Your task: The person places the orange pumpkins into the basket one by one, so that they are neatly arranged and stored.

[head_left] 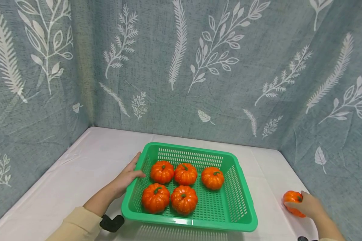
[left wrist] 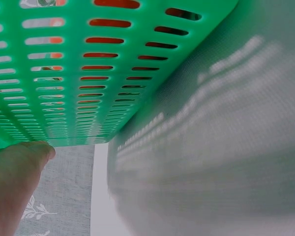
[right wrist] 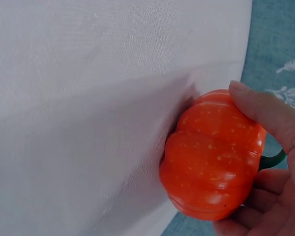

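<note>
A green plastic basket (head_left: 205, 219) stands on the table with several small orange pumpkins (head_left: 184, 200) inside, gathered mostly toward its left. My left hand (head_left: 127, 175) grips the basket's left rim, the thumb over the top edge and the fingers outside. In the left wrist view the slotted basket wall (left wrist: 98, 78) rises beside that hand (left wrist: 17, 177). Off to the right of the basket, my right hand (head_left: 312, 204) holds another pumpkin (head_left: 292, 201) at the table's right side. The right wrist view shows thumb and fingers of the hand (right wrist: 275, 191) around this pumpkin (right wrist: 211, 157), its green stem toward the palm.
White cloth covers the table (head_left: 268, 180). Grey-green curtains (head_left: 157, 100) with white leaf prints hang behind it and along both sides, close by the right hand. A black wrist strap piece (head_left: 111, 223) sits at the left wrist, near the basket's front left corner.
</note>
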A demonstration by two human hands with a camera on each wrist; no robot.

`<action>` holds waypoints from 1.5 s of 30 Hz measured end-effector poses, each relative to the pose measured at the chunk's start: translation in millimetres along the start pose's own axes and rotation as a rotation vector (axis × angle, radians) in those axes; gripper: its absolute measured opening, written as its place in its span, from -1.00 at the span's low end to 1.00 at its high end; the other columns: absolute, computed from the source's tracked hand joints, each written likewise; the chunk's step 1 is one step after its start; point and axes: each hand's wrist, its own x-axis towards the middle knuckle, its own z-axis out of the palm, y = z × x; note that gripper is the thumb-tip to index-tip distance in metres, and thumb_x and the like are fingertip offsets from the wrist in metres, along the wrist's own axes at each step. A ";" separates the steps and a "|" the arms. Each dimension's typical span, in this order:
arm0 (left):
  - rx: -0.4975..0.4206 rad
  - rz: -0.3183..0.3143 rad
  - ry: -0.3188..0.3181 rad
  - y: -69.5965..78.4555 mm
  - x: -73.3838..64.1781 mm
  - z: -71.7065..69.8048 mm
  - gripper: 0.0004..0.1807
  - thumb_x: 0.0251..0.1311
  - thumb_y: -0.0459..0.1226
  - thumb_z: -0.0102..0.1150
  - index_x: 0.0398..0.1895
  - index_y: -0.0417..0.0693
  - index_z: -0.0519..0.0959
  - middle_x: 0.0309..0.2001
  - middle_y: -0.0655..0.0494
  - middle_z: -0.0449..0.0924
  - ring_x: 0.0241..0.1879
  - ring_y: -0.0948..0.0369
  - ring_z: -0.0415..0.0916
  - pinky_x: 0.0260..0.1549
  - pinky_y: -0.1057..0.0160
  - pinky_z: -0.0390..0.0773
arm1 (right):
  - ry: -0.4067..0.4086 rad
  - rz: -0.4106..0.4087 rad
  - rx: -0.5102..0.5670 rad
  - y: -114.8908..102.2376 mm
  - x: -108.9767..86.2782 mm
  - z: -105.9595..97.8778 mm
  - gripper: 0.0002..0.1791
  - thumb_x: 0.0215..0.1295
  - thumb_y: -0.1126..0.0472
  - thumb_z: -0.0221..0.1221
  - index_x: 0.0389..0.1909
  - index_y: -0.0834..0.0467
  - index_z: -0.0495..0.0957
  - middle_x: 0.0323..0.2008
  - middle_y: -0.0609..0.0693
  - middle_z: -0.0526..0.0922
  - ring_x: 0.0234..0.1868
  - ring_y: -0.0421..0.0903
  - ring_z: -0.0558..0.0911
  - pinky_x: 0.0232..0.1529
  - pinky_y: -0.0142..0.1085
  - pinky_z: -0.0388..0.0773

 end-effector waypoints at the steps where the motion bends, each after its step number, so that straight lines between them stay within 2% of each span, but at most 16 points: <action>1: 0.001 0.001 0.000 0.0 0.1 0.1 0.01 0.02 -0.45 -0.11 0.40 -0.10 -0.55 0.45 -0.14 -0.44 0.39 -0.14 -0.25 0.22 -0.07 0.20 | 0.004 0.006 0.008 0.3 0.9 0.9 0.21 -0.09 -0.31 0.21 0.09 0.74 0.04 0.04 0.64 0.22 0.00 0.47 0.30 0.05 0.25 0.30; 6: -0.006 0.005 0.003 -0.2 0.3 0.1 0.01 0.02 -0.45 -0.11 0.40 -0.08 -0.54 0.44 -0.15 -0.43 0.38 -0.17 -0.20 0.16 -0.05 0.30 | 0.044 -0.004 0.012 -0.1 2.9 1.9 0.17 -0.14 -0.27 0.27 0.04 0.74 0.11 -0.02 0.63 0.30 -0.08 0.42 0.38 0.00 0.20 0.37; 11: -0.002 0.004 0.008 -1.1 0.2 0.4 0.01 0.02 -0.45 -0.11 0.40 -0.08 -0.54 0.45 -0.15 -0.41 0.38 -0.16 -0.19 0.17 -0.04 0.29 | 0.067 -0.020 -0.005 -3.2 1.4 0.5 0.14 -0.16 -0.26 0.29 0.02 0.73 0.16 -0.07 0.60 0.35 -0.13 0.38 0.42 -0.05 0.17 0.41; 15: 0.002 0.002 0.010 -1.6 0.1 1.0 0.01 0.02 -0.45 -0.11 0.40 -0.09 -0.54 0.45 -0.14 -0.41 0.39 -0.14 -0.22 0.21 -0.06 0.23 | 0.064 -0.012 0.011 -7.1 -0.7 -0.9 0.14 -0.15 -0.24 0.29 0.04 0.72 0.15 -0.05 0.60 0.34 -0.14 0.37 0.42 -0.04 0.18 0.40; 22: -0.009 -0.002 0.010 -1.4 0.4 1.3 0.02 0.01 -0.45 -0.11 0.40 -0.07 -0.53 0.45 -0.16 -0.38 0.38 -0.16 -0.18 0.17 -0.05 0.30 | 0.075 -0.033 0.023 -16.8 -3.7 -8.0 0.16 -0.15 -0.24 0.30 0.06 0.72 0.13 -0.05 0.61 0.34 -0.18 0.33 0.44 -0.07 0.16 0.43; 26: -0.007 -0.002 0.009 -1.9 0.7 1.0 0.02 0.01 -0.45 -0.11 0.40 -0.07 -0.53 0.45 -0.15 -0.39 0.38 -0.15 -0.20 0.18 -0.05 0.29 | 0.116 -0.084 0.025 -26.8 -6.9 -16.4 0.12 -0.13 -0.21 0.30 0.08 0.71 0.14 -0.07 0.59 0.38 -0.22 0.27 0.47 -0.15 0.11 0.47; 31: -0.004 0.001 0.006 -2.6 0.6 0.6 0.01 0.02 -0.44 -0.11 0.40 -0.09 -0.54 0.45 -0.14 -0.41 0.40 -0.14 -0.26 0.23 -0.09 0.18 | 0.185 -0.158 0.004 -42.8 -11.4 -27.1 0.02 -0.08 -0.13 0.30 0.08 0.67 0.19 -0.10 0.56 0.42 -0.25 0.25 0.48 -0.23 0.05 0.47; 38: -0.004 0.004 0.006 -3.3 0.7 -0.2 0.02 0.01 -0.44 -0.10 0.40 -0.08 -0.54 0.45 -0.13 -0.41 0.39 -0.13 -0.25 0.23 -0.10 0.18 | 0.181 -0.179 -0.024 -68.7 -21.5 -39.3 0.08 -0.08 -0.18 0.28 0.16 0.62 0.14 -0.04 0.55 0.40 -0.23 0.24 0.49 -0.26 0.03 0.49; 45: -0.001 0.004 0.008 -2.7 0.5 0.2 0.01 0.01 -0.44 -0.10 0.40 -0.08 -0.53 0.45 -0.14 -0.40 0.39 -0.14 -0.25 0.22 -0.08 0.21 | 0.221 -0.238 -0.017 -88.2 -28.0 -42.1 0.02 -0.09 -0.13 0.31 0.15 0.60 0.19 -0.04 0.54 0.42 -0.21 0.26 0.49 -0.24 0.06 0.48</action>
